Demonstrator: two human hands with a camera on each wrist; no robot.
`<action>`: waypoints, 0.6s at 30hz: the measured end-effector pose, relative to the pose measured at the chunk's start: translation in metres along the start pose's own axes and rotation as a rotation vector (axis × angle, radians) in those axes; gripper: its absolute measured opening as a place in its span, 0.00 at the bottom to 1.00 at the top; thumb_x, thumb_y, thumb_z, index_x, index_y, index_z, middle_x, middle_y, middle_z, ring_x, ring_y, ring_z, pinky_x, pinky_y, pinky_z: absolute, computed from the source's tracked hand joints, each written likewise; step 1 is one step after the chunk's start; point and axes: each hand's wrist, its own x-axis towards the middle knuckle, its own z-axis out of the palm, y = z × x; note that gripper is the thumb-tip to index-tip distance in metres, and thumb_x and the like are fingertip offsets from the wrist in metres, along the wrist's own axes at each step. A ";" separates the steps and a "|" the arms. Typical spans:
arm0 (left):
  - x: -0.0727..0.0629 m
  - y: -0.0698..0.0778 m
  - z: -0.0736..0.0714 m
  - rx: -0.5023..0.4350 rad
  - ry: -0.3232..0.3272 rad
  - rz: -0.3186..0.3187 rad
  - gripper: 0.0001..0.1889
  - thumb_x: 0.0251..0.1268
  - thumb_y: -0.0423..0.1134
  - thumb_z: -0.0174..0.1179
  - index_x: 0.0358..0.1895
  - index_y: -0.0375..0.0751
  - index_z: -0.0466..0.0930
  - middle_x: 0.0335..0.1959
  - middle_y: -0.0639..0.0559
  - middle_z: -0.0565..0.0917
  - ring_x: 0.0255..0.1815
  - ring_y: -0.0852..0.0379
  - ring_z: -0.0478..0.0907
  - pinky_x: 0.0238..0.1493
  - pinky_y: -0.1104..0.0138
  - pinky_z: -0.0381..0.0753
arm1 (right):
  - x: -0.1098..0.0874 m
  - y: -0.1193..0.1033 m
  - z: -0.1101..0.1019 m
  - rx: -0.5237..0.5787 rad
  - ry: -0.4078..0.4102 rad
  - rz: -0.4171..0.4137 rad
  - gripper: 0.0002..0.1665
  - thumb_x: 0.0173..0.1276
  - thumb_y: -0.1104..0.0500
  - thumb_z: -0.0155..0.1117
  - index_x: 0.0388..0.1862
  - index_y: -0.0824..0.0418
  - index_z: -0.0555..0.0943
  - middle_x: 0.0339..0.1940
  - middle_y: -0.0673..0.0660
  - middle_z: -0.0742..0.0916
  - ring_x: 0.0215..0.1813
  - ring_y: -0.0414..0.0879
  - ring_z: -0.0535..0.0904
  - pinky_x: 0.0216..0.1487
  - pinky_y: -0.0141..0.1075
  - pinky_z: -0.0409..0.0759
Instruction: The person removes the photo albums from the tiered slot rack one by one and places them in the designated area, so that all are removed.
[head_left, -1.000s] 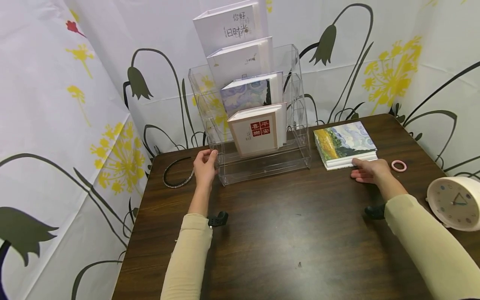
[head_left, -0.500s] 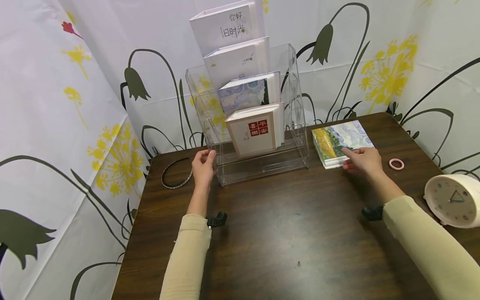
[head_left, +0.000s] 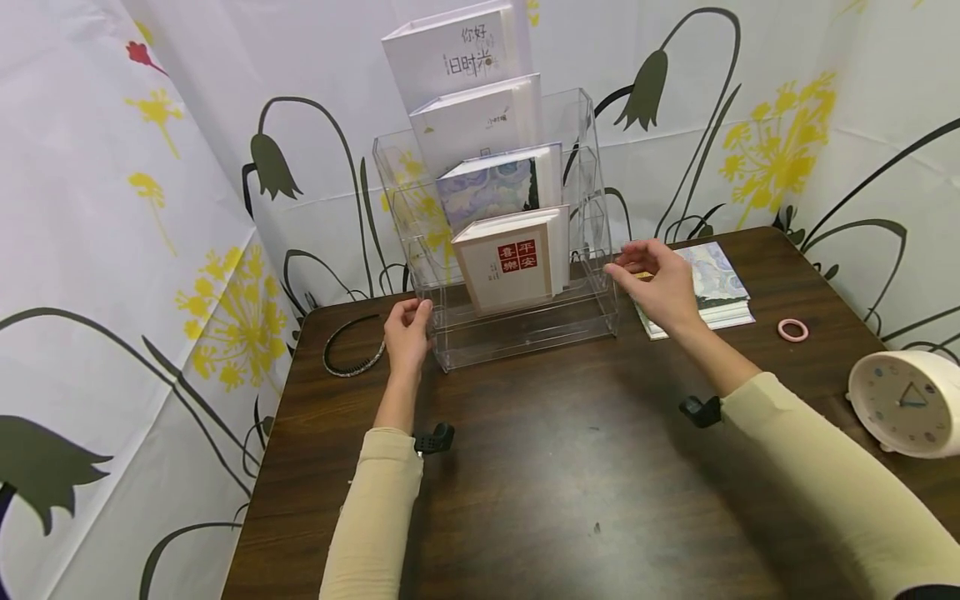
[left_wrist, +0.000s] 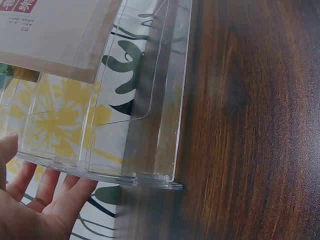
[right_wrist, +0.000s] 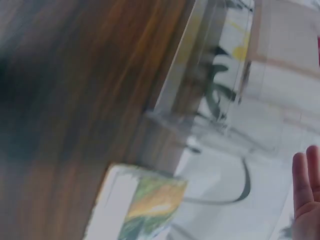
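A clear tiered display rack (head_left: 525, 337) stands on the table, holding several upright books, the lowest a cream book (head_left: 498, 275) with red characters. My left hand (head_left: 407, 337) holds the rack's left side panel low down; in the left wrist view its fingers (left_wrist: 75, 200) lie along the outside, the thumb near the edge. My right hand (head_left: 663, 287) hovers at the rack's right side, thumb and fingers apart and nothing between them; the right wrist view shows two straight fingers (right_wrist: 301, 185). Behind that hand lies a stack of painting-covered books (head_left: 712, 275), partly hidden.
A dark headband (head_left: 352, 371) lies left of the rack. To the right are a pink ring (head_left: 792, 330) and a cream round clock (head_left: 903, 404). Floral-printed cloth (head_left: 315, 225) hangs close behind the dark wooden table (head_left: 525, 500).
My right hand has left the stacked books and moved left to the rack's right side. My left hand stays at the left panel. The books and rack keep their places.
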 end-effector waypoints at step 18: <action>0.000 0.000 0.000 0.023 -0.001 -0.007 0.19 0.70 0.48 0.61 0.54 0.39 0.76 0.38 0.50 0.77 0.42 0.57 0.74 0.42 0.48 0.84 | 0.033 0.010 0.069 -0.089 -0.160 0.115 0.49 0.55 0.54 0.80 0.71 0.65 0.66 0.63 0.64 0.78 0.64 0.55 0.73 0.62 0.46 0.74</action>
